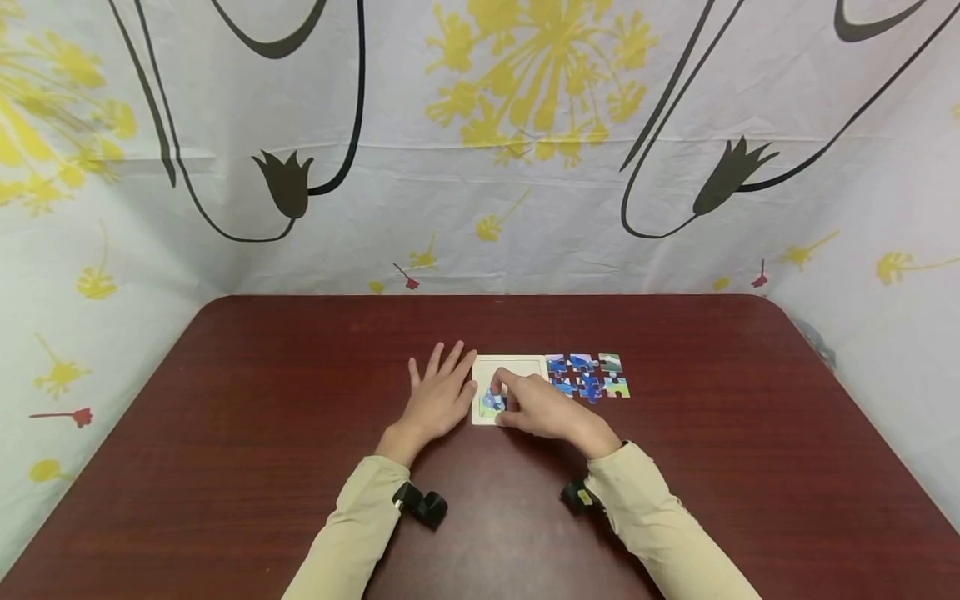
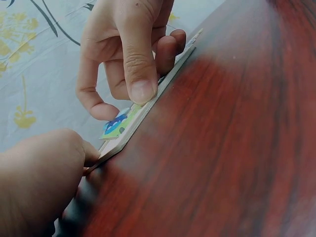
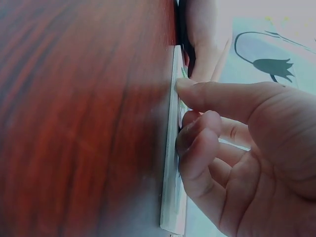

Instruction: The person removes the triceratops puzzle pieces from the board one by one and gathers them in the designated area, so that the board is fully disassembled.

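A pale square puzzle tray [image 1: 510, 359] lies on the table, with a blue and green puzzle piece [image 1: 491, 403] in its left near part. My right hand [image 1: 546, 407] reaches over the tray and grips this piece, index finger on its far side and thumb at the near rim. In the left wrist view, the piece [image 2: 117, 124] overlaps the tray's rim, and the other right fingers curl in. My left hand [image 1: 435, 402] rests on the table with fingers spread, its thumb and index finger at the tray's left edge. The right hand covers part of the tray.
Several loose puzzle pieces [image 1: 589, 386] lie in two rows just right of the tray, partly behind the right hand. The dark red wooden table [image 1: 300, 375] reaches back to a patterned cloth [image 1: 465, 208]. Each wrist wears a small black camera [image 1: 423, 505].
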The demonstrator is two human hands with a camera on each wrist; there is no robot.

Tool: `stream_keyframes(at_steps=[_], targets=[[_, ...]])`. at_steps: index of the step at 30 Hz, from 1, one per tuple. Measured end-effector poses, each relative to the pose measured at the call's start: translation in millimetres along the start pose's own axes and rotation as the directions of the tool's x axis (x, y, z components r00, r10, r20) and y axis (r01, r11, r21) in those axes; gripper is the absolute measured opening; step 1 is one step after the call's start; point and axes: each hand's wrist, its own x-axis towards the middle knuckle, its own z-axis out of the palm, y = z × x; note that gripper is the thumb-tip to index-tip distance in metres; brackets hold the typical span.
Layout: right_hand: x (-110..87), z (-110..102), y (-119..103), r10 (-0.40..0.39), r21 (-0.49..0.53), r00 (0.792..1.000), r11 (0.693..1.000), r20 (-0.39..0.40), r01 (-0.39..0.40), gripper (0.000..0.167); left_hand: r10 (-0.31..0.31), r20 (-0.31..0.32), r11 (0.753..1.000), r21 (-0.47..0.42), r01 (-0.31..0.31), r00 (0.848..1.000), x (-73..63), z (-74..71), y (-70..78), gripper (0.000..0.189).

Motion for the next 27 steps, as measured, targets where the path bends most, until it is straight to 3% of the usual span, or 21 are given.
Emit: stream_keyframes(at_steps=[12,19,27], targets=[[0.9,-1,-8,-0.029,-0.087,0.995,0.996,-0.094,0.021,0.026,0.001,-0.006,1.000,-0.006,-0.001,1.000,0.5,-2.4,2.0,0.049],[2.0,-1,-9,-0.037,-0.095,0.993,0.995,-0.111,0.027,0.023,0.000,-0.003,1.000,-0.013,0.000,1.000,0.0,-1.1,1.3,0.050],[-1.8,-8,-10,0.042,-0.039,0.993,0.998,-0.114,-0.047,0.020,-0.001,-0.006,1.000,-0.014,0.000,1.000,-0.8,0.3,0.8,0.050]])
